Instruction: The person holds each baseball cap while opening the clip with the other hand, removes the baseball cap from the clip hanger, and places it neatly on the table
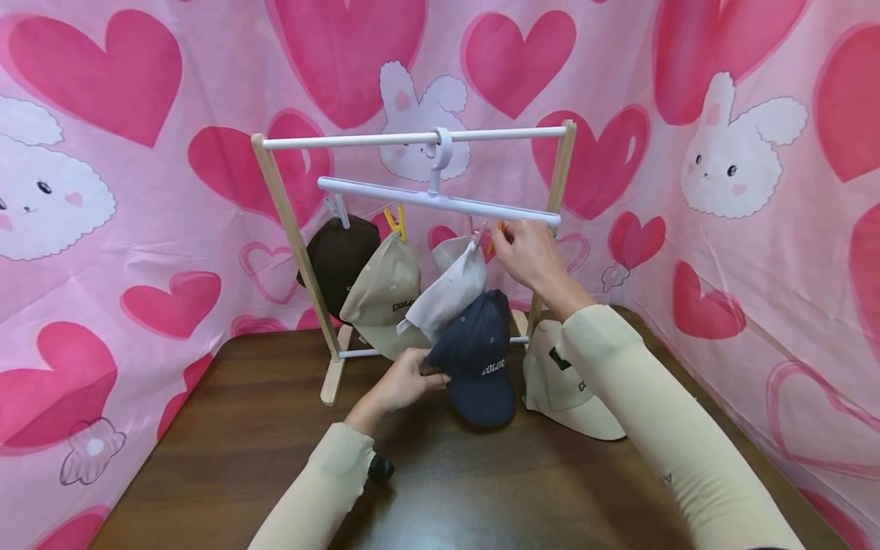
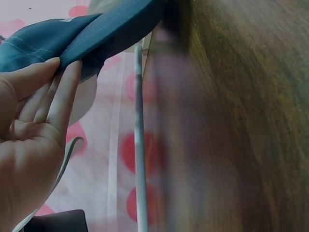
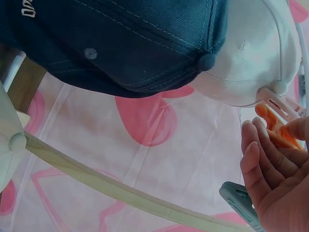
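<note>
Our left hand (image 1: 404, 379) pinches the navy cap (image 1: 474, 340), likely light, soft, best held brim-side; our right hand (image 1: 532, 256) seemingly pinches the orange clip (image 3: 271, 122)

Booth-like, curtained-off spot: heart-print drapes (image 1: 227, 84) (v. pink) round tbl. (image 1: 206, 443)

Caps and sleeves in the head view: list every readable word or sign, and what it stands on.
"COLOR", on the navy baseball cap.
"COLO", cut off, on the hanging beige cap.
"CO", cut off by the right sleeve, on the rightmost beige cap.
Too small to read: marks on the dark brown cap and that sleeve.
</note>
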A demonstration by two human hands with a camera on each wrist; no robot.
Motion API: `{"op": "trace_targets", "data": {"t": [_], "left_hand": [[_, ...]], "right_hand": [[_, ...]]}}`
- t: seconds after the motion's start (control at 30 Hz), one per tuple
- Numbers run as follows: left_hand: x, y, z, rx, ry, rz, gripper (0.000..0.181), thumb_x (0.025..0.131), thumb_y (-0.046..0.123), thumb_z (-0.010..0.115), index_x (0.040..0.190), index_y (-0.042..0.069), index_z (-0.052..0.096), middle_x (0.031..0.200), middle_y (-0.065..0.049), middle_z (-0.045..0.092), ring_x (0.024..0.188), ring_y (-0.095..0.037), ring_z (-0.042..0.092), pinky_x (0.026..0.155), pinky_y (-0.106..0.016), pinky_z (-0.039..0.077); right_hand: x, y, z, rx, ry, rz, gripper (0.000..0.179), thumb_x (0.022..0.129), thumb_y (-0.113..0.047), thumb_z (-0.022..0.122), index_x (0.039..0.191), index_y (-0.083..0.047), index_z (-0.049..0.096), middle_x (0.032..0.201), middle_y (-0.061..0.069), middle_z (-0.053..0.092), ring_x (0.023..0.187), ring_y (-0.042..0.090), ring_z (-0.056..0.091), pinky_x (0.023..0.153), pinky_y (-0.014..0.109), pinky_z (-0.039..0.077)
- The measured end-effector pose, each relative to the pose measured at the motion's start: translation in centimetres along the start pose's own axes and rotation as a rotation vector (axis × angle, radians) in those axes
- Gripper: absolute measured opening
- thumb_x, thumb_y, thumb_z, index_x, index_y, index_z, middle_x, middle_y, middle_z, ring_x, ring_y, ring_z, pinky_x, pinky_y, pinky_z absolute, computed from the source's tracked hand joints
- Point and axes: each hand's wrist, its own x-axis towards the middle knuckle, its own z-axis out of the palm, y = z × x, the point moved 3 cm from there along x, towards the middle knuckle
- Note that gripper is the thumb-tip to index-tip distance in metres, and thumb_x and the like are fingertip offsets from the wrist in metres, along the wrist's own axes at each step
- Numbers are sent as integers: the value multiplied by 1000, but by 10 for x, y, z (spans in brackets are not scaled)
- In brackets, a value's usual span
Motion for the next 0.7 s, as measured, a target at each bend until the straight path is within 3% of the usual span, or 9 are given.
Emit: {"op": "trace_targets", "data": {"t": [0.13, 0.37, 0.7], "left_hand": [[-1, -1, 0, -45, -24, -26, 24, 92, -14, 64, 116, -14, 66, 114, -22, 70, 95, -14, 68, 89, -53, 57], [-3, -6, 0, -119, -89, -79, 26, 95, -13, 60, 120, -16, 62, 119, -21, 69, 102, -17, 68, 90, -42, 58], [-4, -7, 3, -138, -197, -152, 28, 97, -13, 55, 125, -18, 56, 111, -18, 69, 96, -19, 69, 94, -55, 54]], "right_hand": [[0, 0, 0, -9, 3, -3, 41, 104, -29, 56, 73, -5, 68, 57, 9, 50, 49, 26, 48, 44, 33, 40], [-1, 1, 0, -10, 4, 8, 43, 103, -29, 57, 69, -6, 67, 56, 9, 50, 49, 26, 48, 44, 33, 39], [2, 2, 1, -33, 29, -11, 49, 103, -29, 55, 60, -7, 61, 52, 7, 48, 46, 25, 46, 41, 33, 36]]}}
